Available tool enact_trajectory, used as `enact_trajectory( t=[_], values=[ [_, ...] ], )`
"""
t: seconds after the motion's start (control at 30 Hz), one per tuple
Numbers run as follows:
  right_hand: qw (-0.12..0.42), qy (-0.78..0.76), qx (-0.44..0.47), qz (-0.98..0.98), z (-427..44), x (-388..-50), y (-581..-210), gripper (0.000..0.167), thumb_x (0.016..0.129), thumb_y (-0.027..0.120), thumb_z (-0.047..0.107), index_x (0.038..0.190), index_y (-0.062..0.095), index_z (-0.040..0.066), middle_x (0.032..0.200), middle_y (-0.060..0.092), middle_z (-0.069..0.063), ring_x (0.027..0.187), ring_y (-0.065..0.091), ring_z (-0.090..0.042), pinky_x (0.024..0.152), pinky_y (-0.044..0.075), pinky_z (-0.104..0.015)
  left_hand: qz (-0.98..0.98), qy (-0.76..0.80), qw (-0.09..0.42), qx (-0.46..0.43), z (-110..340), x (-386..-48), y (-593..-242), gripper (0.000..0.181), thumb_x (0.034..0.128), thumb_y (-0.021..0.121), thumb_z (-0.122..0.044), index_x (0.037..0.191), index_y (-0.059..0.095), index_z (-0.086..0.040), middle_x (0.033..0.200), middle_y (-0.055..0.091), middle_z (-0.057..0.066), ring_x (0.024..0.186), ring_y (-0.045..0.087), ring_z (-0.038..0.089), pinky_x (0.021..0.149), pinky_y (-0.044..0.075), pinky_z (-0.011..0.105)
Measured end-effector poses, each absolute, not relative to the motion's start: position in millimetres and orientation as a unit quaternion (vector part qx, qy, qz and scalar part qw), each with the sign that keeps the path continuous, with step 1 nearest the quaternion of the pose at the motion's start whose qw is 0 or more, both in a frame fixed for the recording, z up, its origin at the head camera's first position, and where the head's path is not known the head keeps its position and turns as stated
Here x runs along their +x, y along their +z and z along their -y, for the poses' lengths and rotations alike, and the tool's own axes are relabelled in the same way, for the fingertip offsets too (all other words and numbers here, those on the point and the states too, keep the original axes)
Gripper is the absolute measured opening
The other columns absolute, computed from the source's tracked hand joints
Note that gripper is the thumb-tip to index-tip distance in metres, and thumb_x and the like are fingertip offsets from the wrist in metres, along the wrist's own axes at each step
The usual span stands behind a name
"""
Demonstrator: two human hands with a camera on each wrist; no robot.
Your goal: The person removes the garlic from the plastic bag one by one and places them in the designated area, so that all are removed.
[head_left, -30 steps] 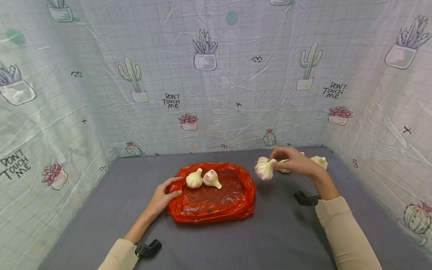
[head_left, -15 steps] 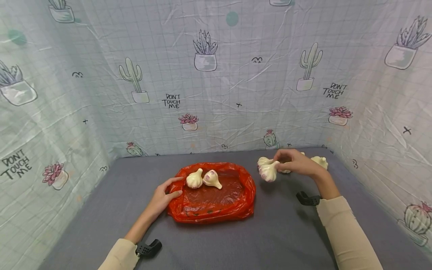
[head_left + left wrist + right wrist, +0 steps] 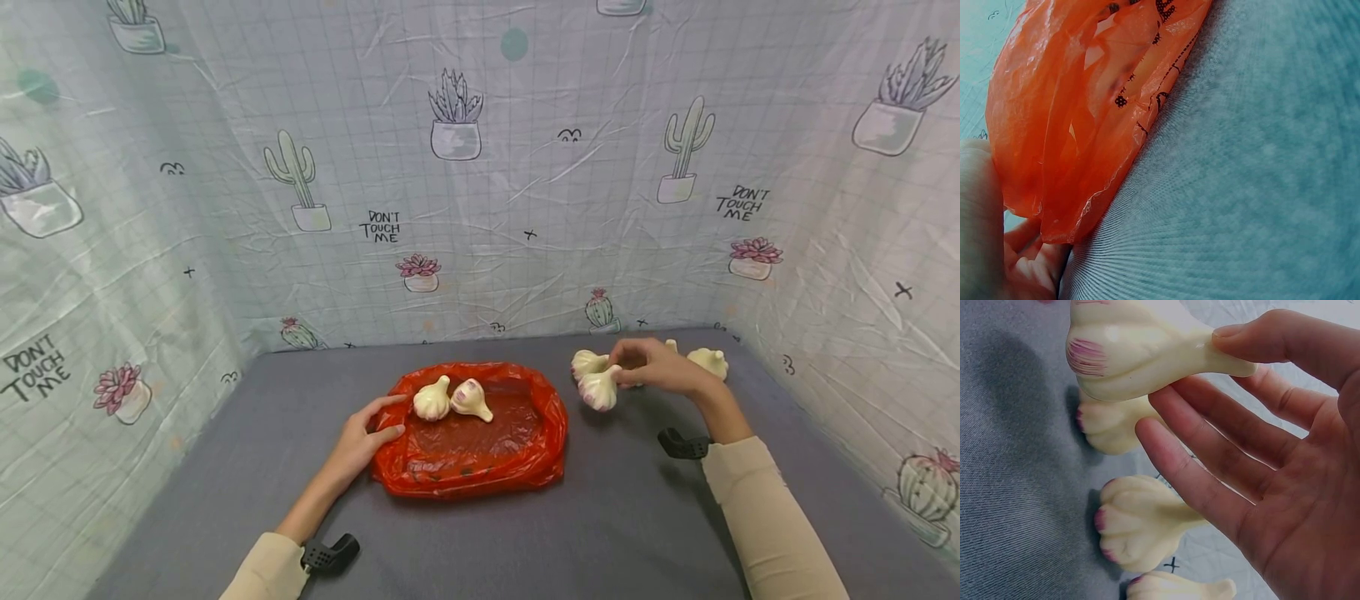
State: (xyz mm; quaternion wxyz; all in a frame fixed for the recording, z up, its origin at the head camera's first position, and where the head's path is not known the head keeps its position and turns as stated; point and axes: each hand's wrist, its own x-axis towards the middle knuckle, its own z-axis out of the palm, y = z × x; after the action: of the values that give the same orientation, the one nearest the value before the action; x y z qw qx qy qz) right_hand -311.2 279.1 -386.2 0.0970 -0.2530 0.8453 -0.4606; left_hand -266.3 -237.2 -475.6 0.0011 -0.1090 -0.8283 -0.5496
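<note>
My left hand (image 3: pixel 360 437) grips the left side of a red plastic bag (image 3: pixel 553 429), which lies with its mouth spread wide. Inside the bag, towards its back left, are two garlic bulbs, one upright (image 3: pixel 432 400) and one tipped over (image 3: pixel 471 399). The left wrist view has the bag's thin printed wall (image 3: pixel 1079 112), with the thumb (image 3: pixel 979 212) beside it. Right of the bag, my right hand (image 3: pixel 658 367) pinches a garlic bulb (image 3: pixel 599 389) by its stem, between thumb and index finger; the right wrist view has this bulb (image 3: pixel 1135 350) above the cloth, other fingers loosely spread.
Behind the right hand lie several more garlic bulbs, one at its left (image 3: pixel 587 364) and one at the far right (image 3: pixel 708 362); the hand partly hides others. A grey cloth (image 3: pixel 465 550) covers the table. A patterned curtain (image 3: pixel 480 200) closes off the back and sides.
My right hand has shifted slightly right and lowered a little with the garlic bulb. The left hand, the bag and the two bulbs in it stay put.
</note>
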Motion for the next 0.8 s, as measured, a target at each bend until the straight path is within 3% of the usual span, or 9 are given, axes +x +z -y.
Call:
enact_trajectory(
  t=[0.6,0.8],
  values=[
    [0.125,-0.460,-0.240,-0.846,-280,-315,-394,0.021,0.097,0.068,0.009,0.110,0.063,-0.007,0.108,0.067,-0.021,0.089,0.069,-0.018,0.084,0.061,-0.041,0.829,-0.550,-0.006,-0.104,237,-267,-475,0.049,0.0976,0.072,-0.021,0.145,0.060,-0.021,0.151,0.056,0.012,0.126,0.061,0.029,0.092,0.053,0.023],
    [0.127,-0.453,-0.239,-0.849,-281,-317,-397,0.023,0.095,0.070,0.011,0.111,0.064,-0.005,0.105,0.068,-0.017,0.088,0.066,-0.013,0.083,0.060,-0.037,0.830,-0.548,-0.005,-0.104,237,-267,-475,0.049,0.0978,0.071,-0.021,0.145,0.059,-0.021,0.152,0.055,0.012,0.128,0.060,0.031,0.093,0.053,0.024]
  ],
)
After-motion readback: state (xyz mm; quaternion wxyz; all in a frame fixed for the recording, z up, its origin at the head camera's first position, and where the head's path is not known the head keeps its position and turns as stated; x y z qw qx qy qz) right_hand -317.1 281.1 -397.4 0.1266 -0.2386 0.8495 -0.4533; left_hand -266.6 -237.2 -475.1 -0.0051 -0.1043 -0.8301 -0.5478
